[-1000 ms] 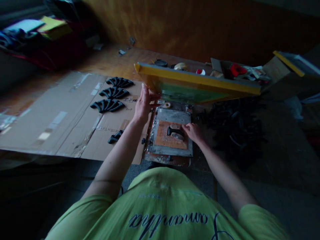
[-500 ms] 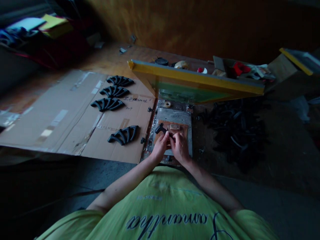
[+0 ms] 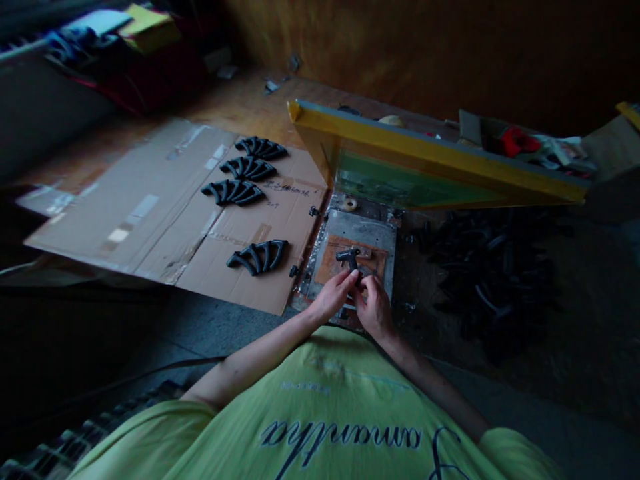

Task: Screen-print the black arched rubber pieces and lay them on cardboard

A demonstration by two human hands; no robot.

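Between my two hands is a black handle-like part [image 3: 351, 259], its wider T-shaped end pointing away from me. My left hand [image 3: 334, 293] pinches its stem from the left. Closed around the near end, my right hand [image 3: 374, 308] hides part of it with its fingers. Both hands are over the near part of a metal base plate [image 3: 373, 227], which carries a brown board [image 3: 327, 257] with a small block on it. Beyond the plate a yellow-edged screen frame [image 3: 430, 140] with a green mesh stands tilted up.
Left, a cardboard sheet [image 3: 165, 233] bears rows of similar black parts [image 3: 257, 257]. A large heap of black parts [image 3: 495, 280] lies to the right. A tape roll [image 3: 351, 204] sits near the frame's foot. Behind the frame is a box with a red item [image 3: 519, 141].
The black part has turned in my hands, its wide end swinging from the left to point away from me. The whole view has shifted, with the bench appearing further right.
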